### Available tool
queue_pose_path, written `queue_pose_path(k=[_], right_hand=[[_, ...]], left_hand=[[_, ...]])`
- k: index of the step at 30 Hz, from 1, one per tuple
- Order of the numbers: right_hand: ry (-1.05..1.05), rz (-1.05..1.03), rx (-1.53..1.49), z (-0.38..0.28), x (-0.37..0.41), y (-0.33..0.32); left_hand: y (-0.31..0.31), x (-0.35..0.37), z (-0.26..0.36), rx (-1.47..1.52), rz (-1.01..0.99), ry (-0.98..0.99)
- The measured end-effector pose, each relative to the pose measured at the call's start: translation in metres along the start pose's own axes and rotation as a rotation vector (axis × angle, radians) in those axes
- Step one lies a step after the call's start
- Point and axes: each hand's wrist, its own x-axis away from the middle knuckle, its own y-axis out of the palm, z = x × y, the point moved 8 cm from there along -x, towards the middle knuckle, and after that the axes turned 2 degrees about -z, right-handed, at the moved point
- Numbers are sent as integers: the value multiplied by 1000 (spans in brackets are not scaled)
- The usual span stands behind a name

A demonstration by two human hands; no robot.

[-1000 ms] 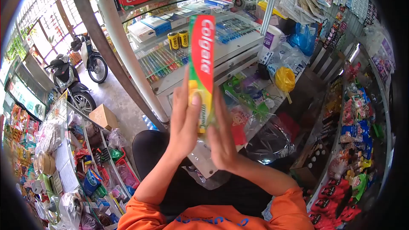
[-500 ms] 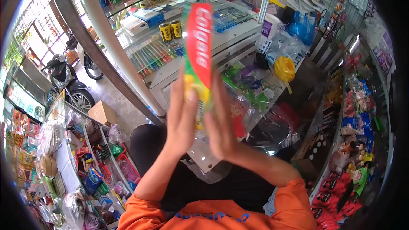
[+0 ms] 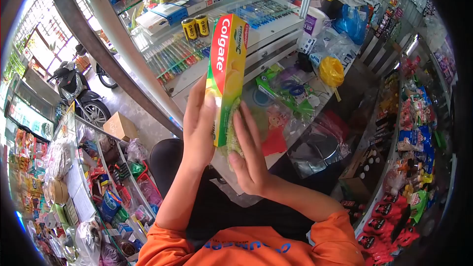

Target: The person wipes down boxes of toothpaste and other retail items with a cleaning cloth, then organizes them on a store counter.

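A long Colgate box (image 3: 227, 64), red, yellow and green, is held upright and slightly tilted in front of the glass counter. My left hand (image 3: 199, 123) grips its lower left side, thumb on the front. A textured light green cloth or sponge (image 3: 233, 135) lies against the box's lower right side. My right hand (image 3: 250, 152) presses that green piece to the box, its fingers stretched along it. Behind the box, two yellow and black batteries (image 3: 195, 28) stand on the glass counter (image 3: 185, 86).
Pens (image 3: 180, 59) fill the display beside the batteries. A yellow plastic bag (image 3: 331, 72) and a blue bag (image 3: 352, 27) lie at the right. Packed shelves (image 3: 411, 143) line the right side. A cardboard box (image 3: 120, 126) and a motorbike (image 3: 79, 88) stand at the left.
The Colgate box has turned so its yellow side shows, and moved slightly down. My right hand has shifted lower, and the green piece under it now shows.
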Motion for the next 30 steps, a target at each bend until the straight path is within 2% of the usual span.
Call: queue_pose_path(k=[3,5,7,8,9,10,11,13,14,16,18,21,25,27,29,30], right_hand=[[-6,75,81,2,-16,-19],[-82,256,133,5,-37,-51],[52,400,-108,13,-64,-82],[55,402,-106,15,-69,-87],[25,339,-77,14,-75,-88],[-5,276,-48,12,-78,-86],[-57,198,125,10,-65,-69],[-16,41,140,2,-39,-34],[-16,42,145,-4,-20,-27],[113,-108,-32,0,7,-4],[110,-93,-24,4,13,-7],[101,-6,14,2,-3,-23],[184,216,-111,9,-50,-76],[220,284,-174,11,-64,-91],[228,340,-332,13,-72,-94],[214,293,-190,9,-68,-83]], left_hand=[[13,2,6,-3,-49,25],[24,11,4,-49,-151,12],[35,25,-5,-43,-246,-73],[42,32,-5,-6,-258,-68],[49,35,-5,30,-270,-59],[46,33,-5,-34,-195,-8],[42,30,-5,-95,-121,39],[15,14,-10,-51,67,-17],[2,5,-9,72,124,-59],[-16,-7,-5,196,218,-105],[-19,-15,-3,187,250,-84],[1,-10,-11,19,97,-118],[24,9,-21,-297,-180,-84],[35,20,-16,-328,-239,8],[37,28,-16,-361,-178,148],[41,28,-15,-359,-171,148]])
